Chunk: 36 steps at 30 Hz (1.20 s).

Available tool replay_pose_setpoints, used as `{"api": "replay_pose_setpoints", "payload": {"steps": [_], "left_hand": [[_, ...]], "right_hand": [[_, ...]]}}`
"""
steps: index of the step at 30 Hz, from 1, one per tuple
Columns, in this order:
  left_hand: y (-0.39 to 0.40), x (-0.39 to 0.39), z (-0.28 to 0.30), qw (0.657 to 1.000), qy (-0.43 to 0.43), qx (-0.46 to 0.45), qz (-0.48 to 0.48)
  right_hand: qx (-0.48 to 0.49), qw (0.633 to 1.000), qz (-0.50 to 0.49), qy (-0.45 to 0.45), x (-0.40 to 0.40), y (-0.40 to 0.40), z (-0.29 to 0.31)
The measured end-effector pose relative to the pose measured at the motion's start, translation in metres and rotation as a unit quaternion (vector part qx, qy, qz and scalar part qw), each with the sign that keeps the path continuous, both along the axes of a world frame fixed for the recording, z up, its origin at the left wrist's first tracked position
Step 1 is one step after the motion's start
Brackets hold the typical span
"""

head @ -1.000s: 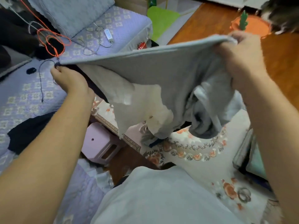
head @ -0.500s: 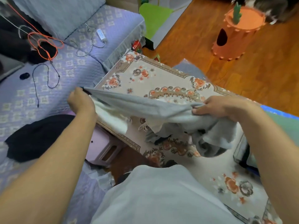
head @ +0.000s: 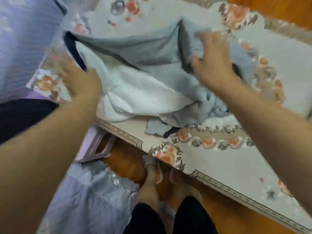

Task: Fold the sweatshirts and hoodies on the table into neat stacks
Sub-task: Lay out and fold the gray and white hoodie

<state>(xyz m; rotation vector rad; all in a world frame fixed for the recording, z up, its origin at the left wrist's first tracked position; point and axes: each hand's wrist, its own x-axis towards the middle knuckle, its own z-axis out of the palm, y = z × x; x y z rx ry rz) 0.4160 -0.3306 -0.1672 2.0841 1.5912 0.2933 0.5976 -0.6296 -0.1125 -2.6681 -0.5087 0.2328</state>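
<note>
Spreading step: table [head: 236, 166] carries the grey sweatshirt [head: 143, 53], bunched near its front edge. Left hand [head: 81, 81] rests loosely open at the sweatshirt's left; right hand [head: 214, 61] grips its right. Next: flatten fully, square the sleeves.

Grey sweatshirt [head: 143, 53] crumpled, white lining exposed.
</note>
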Motion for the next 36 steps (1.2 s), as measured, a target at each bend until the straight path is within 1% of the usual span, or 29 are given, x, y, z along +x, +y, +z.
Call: {"api": "replay_pose_setpoints", "payload": {"steps": [2, 4, 5, 7, 8, 9, 10, 11, 12, 13, 14, 15, 16, 17, 18, 20, 21, 22, 23, 24, 25, 26, 27, 28, 30, 31, 32, 34, 36], "left_hand": [[-0.022, 0.001, -0.039, 0.994, 0.02, -0.084, -0.06], [-0.066, -0.019, -0.06, 0.979, 0.04, -0.202, -0.017], [-0.083, -0.03, -0.065, 0.972, 0.051, -0.228, 0.019], [-0.079, -0.044, -0.083, 0.972, 0.063, -0.225, 0.028], [-0.071, -0.048, -0.085, 0.977, 0.064, -0.202, 0.019], [-0.065, -0.051, -0.086, 0.98, 0.072, -0.184, 0.015], [-0.058, -0.054, -0.086, 0.982, 0.066, -0.179, 0.012], [-0.052, -0.054, -0.084, 0.981, 0.068, -0.179, 0.005], [-0.046, -0.052, -0.08, 0.981, 0.087, -0.175, -0.018], [-0.035, -0.052, -0.08, 0.976, 0.112, -0.179, -0.05], [-0.026, -0.05, -0.081, 0.972, 0.126, -0.18, -0.09], [-0.02, -0.047, -0.076, 0.969, 0.119, -0.174, -0.126], [-0.017, -0.046, -0.071, 0.971, 0.088, -0.154, -0.158], [-0.02, -0.047, -0.063, 0.974, 0.042, -0.14, -0.174], [-0.024, -0.05, -0.055, 0.974, -0.001, -0.147, -0.172], [-0.033, -0.058, -0.04, 0.968, -0.083, -0.185, -0.148], [-0.036, -0.065, -0.037, 0.966, -0.109, -0.202, -0.121], [-0.038, -0.071, -0.034, 0.964, -0.133, -0.218, -0.077], [-0.036, -0.076, -0.034, 0.958, -0.144, -0.248, -0.008], [-0.032, -0.079, -0.028, 0.939, -0.172, -0.29, 0.072], [-0.023, -0.082, -0.027, 0.901, -0.204, -0.355, 0.141], [-0.013, -0.084, -0.026, 0.85, -0.229, -0.434, 0.192], [-0.004, -0.086, -0.021, 0.804, -0.224, -0.512, 0.201], [0.006, -0.087, -0.015, 0.774, -0.188, -0.578, 0.176], [0.028, -0.085, -0.005, 0.761, -0.107, -0.633, 0.091], [0.036, -0.084, 0.002, 0.759, -0.087, -0.643, 0.06], [0.041, -0.082, 0.008, 0.757, -0.085, -0.646, 0.047], [0.045, -0.08, 0.013, 0.761, -0.112, -0.637, 0.052], [0.041, -0.082, 0.01, 0.758, -0.162, -0.63, 0.047]], "right_hand": [[0.025, 0.998, -0.031, 0.039, -0.049, -0.015, -0.054], [0.023, 0.994, -0.104, 0.03, -0.109, -0.039, -0.095], [0.042, 0.988, -0.146, -0.004, -0.122, -0.054, -0.107], [0.047, 0.972, -0.229, -0.016, -0.135, -0.069, -0.113], [0.054, 0.96, -0.274, 0.027, -0.142, -0.071, -0.112], [0.081, 0.931, -0.341, 0.099, -0.147, -0.072, -0.114], [0.127, 0.88, -0.426, 0.171, -0.143, -0.07, -0.114], [0.193, 0.808, -0.509, 0.224, -0.135, -0.067, -0.114], [0.288, 0.722, -0.568, 0.27, -0.122, -0.065, -0.113], [0.363, 0.658, -0.587, 0.301, -0.105, -0.067, -0.114], [0.411, 0.621, -0.58, 0.331, -0.089, -0.066, -0.113], [0.429, 0.612, -0.558, 0.361, -0.074, -0.063, -0.11], [0.423, 0.626, -0.534, 0.379, -0.064, -0.057, -0.106], [0.4, 0.659, -0.509, 0.382, -0.051, -0.051, -0.1], [0.375, 0.704, -0.489, 0.353, -0.039, -0.044, -0.091], [0.31, 0.817, -0.417, 0.249, -0.01, -0.026, -0.062], [0.287, 0.855, -0.381, 0.203, 0.005, -0.015, -0.042], [0.272, 0.879, -0.359, 0.158, 0.016, -0.004, -0.023], [0.266, 0.893, -0.344, 0.119, 0.032, 0.005, -0.007], [0.267, 0.899, -0.336, 0.088, 0.046, 0.013, 0.008], [0.281, 0.896, -0.337, 0.068, 0.062, 0.016, 0.015], [0.292, 0.884, -0.359, 0.059, 0.073, 0.018, 0.018], [0.288, 0.871, -0.392, 0.068, 0.08, 0.015, 0.015], [0.259, 0.871, -0.411, 0.073, 0.082, 0.009, 0.01], [0.206, 0.894, -0.391, 0.081, 0.073, -0.005, -0.005], [0.209, 0.903, -0.361, 0.105, 0.064, -0.008, -0.013], [0.243, 0.901, -0.33, 0.142, 0.047, -0.008, -0.018], [0.243, 0.913, -0.28, 0.172, 0.013, -0.011, -0.035], [0.157, 0.946, -0.249, 0.133, -0.028, -0.013, -0.061]]}}
